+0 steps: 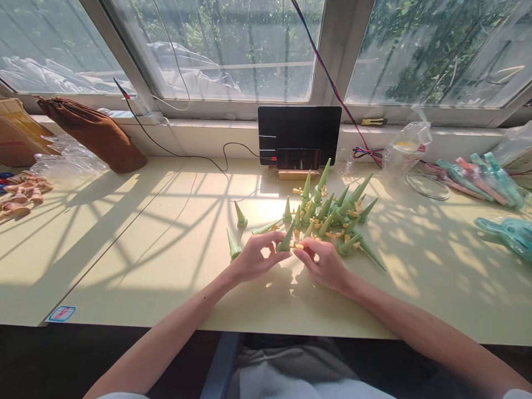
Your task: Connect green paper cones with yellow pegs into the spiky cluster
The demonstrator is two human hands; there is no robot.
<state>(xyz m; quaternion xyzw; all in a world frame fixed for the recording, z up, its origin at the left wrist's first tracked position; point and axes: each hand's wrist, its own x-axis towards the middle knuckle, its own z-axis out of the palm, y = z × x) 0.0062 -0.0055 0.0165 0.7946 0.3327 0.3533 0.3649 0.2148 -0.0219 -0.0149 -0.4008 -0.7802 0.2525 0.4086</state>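
My left hand point(262, 255) is closed around the base of a green cone-shaped piece point(286, 238), its tip pointing up and slightly right. My right hand point(323, 260) pinches a small yellow piece point(298, 246) right beside the cone's base. Whether the two parts are joined I cannot tell. Just beyond my hands lies a heap of similar green cones point(349, 194), many with small yellow parts at their bases. To the left of my left hand, one green cone point(240, 215) stands upright and another cone point(233, 244) leans nearer to me.
A phone point(298, 159) rests before a black tablet point(299, 127) by the window. Cables cross the table's back. At the left are a brown drawstring pouch point(95, 133) and wooden pieces point(22, 194). Plastic-wrapped pink and teal items point(484, 177) and a teal packet point(509, 235) lie right.
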